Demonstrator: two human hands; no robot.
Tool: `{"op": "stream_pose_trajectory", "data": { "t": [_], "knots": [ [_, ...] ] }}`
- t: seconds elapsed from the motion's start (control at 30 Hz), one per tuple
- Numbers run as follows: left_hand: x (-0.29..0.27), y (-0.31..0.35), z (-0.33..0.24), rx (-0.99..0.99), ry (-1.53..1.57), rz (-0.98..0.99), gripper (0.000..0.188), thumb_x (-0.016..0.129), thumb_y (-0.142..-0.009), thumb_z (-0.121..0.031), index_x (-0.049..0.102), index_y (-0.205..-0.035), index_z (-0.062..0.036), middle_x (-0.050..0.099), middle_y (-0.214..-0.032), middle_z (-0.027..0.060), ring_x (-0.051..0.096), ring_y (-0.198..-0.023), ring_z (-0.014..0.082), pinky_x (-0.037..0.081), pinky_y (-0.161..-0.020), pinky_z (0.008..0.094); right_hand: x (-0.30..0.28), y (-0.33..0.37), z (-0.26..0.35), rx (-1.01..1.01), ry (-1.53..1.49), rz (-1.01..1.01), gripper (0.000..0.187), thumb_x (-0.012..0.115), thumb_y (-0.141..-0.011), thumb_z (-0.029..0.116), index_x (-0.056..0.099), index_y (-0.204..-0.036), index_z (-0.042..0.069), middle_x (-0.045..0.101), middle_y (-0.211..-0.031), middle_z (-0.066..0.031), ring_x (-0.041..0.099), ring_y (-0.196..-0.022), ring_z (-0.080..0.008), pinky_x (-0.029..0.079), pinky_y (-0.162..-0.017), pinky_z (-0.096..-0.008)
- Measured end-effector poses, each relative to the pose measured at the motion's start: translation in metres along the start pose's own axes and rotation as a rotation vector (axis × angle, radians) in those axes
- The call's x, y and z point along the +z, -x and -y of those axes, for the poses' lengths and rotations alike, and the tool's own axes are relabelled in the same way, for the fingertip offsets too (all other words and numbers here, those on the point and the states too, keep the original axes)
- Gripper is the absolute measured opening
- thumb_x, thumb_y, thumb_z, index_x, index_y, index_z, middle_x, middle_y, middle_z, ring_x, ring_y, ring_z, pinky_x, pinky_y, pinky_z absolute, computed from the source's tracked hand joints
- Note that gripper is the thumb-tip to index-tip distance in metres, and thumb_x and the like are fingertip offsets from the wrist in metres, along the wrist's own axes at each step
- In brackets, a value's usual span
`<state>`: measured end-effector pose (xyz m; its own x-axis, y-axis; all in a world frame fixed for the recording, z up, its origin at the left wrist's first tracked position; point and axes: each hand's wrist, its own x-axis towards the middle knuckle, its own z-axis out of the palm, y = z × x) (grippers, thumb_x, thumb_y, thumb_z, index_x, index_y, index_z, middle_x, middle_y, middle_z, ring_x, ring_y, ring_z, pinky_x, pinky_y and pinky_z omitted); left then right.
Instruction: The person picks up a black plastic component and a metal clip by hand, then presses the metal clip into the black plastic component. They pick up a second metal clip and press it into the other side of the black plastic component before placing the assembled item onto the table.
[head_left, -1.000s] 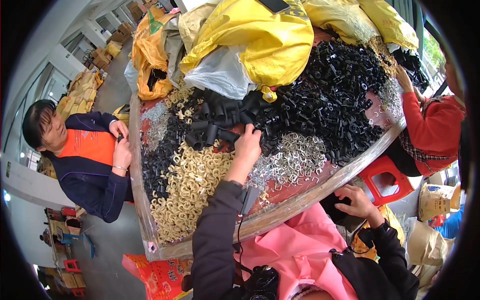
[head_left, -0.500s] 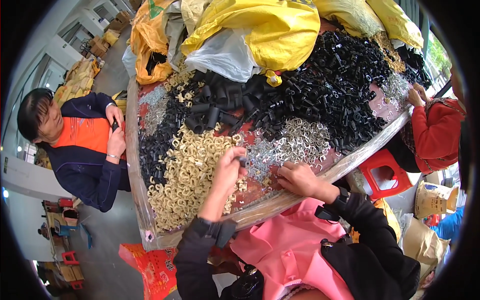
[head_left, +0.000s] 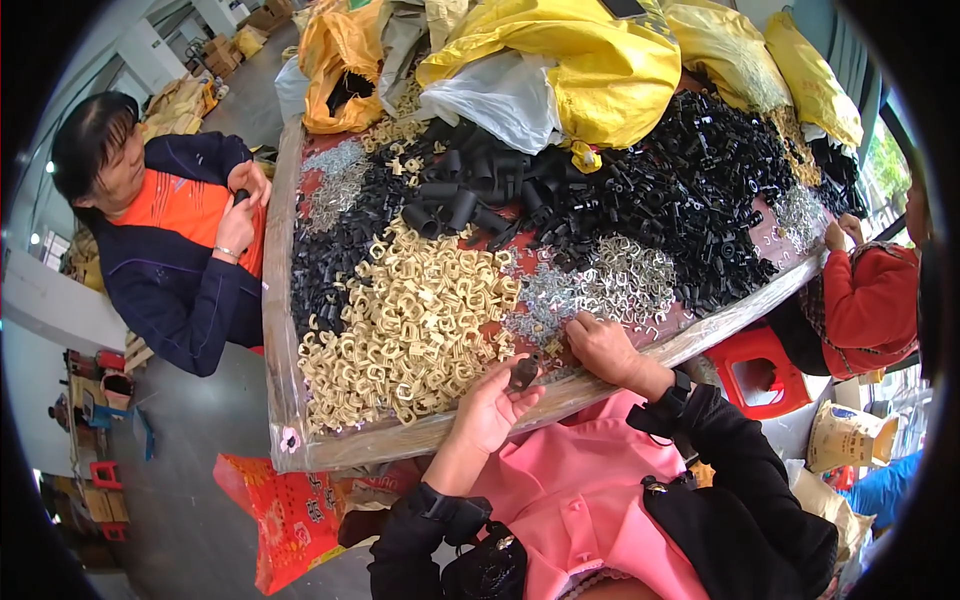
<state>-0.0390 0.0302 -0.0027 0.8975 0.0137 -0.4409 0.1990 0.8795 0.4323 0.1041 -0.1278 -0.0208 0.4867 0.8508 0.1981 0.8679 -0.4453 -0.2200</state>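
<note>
Tube (head_left: 523, 374), short, dark and apparently plastic, lies at the lower centre of the frame between the thumb and fingers of the person's left hand (head_left: 484, 408). That hand is turned palm up and closed lightly on the piece, which sits out at the fingertips, clear of the palm, just above the near table edge (head_left: 390, 440). Right of centre, the right hand (head_left: 605, 352) is curled palm down, fingertips at the lower margin of the small grey metal pieces (head_left: 545, 300); whether it pinches one cannot be told.

Beige U-shaped clips (head_left: 410, 320) heap up left of centre, silver U-shaped clips (head_left: 628, 280) right of centre, with wide black pipe sections (head_left: 462, 210) higher up. At the frame's left, a co-worker's hand (head_left: 250, 182) holds another dark piece (head_left: 241, 197).
</note>
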Motion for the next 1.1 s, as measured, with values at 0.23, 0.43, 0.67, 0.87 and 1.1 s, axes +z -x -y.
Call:
{"op": "stream_pose_trajectory", "data": {
  "t": [0.23,0.43,0.67,0.87,1.1],
  "knots": [
    [0.008,-0.006,0.010,0.021,0.024,-0.040,0.029,0.045,-0.085,-0.016,0.046,-0.110,-0.0021,0.055,-0.099,0.0118,0.057,-0.085,0.0223,0.049,-0.073,0.0295,-0.028,0.009,0.007,0.046,-0.477,-0.141,0.007,0.054,-0.072,0.006,0.049,-0.076,0.002,0.048,-0.069,-0.0109,0.052,-0.056,-0.0276,0.043,-0.050,-0.0354],
    [0.024,-0.009,0.019,-0.021,0.073,-0.043,0.028,0.046,-0.085,-0.014,0.047,-0.110,-0.0031,0.055,-0.098,0.0097,0.057,-0.086,0.0203,0.048,-0.076,0.0310,-0.058,0.017,0.037,-0.075,-0.562,-0.187,0.010,0.057,-0.070,0.003,0.051,-0.078,0.002,0.047,-0.069,-0.0095,0.051,-0.057,-0.0268,0.043,-0.050,-0.0337],
    [0.037,-0.001,0.021,-0.084,-0.033,0.106,0.029,0.048,-0.083,-0.010,0.047,-0.109,0.0021,0.055,-0.099,0.0099,0.057,-0.086,0.0190,0.048,-0.078,0.0314,-0.057,0.027,0.035,-0.181,-0.443,-0.213,0.012,0.059,-0.067,0.003,0.050,-0.075,0.003,0.047,-0.068,-0.0084,0.051,-0.055,-0.0247,0.042,-0.046,-0.0323],
    [0.036,-0.001,0.024,-0.080,-0.154,0.079,0.028,0.051,-0.081,-0.008,0.049,-0.107,0.0036,0.056,-0.097,0.0104,0.057,-0.084,0.0175,0.048,-0.076,0.0285,-0.059,0.031,0.035,-0.158,-0.392,-0.149,0.013,0.061,-0.065,0.005,0.051,-0.074,0.005,0.047,-0.065,-0.0066,0.051,-0.052,-0.0241,0.041,-0.045,-0.0324],
    [0.030,-0.004,0.026,-0.105,-0.266,0.053,0.029,0.053,-0.080,-0.008,0.049,-0.107,0.0047,0.057,-0.095,0.0104,0.057,-0.082,0.0160,0.048,-0.073,0.0269,-0.057,0.032,0.039,-0.073,-0.469,-0.139,0.010,0.062,-0.064,0.005,0.052,-0.069,0.006,0.047,-0.063,-0.0061,0.051,-0.052,-0.0239,0.040,-0.044,-0.0324]
  ]
}}
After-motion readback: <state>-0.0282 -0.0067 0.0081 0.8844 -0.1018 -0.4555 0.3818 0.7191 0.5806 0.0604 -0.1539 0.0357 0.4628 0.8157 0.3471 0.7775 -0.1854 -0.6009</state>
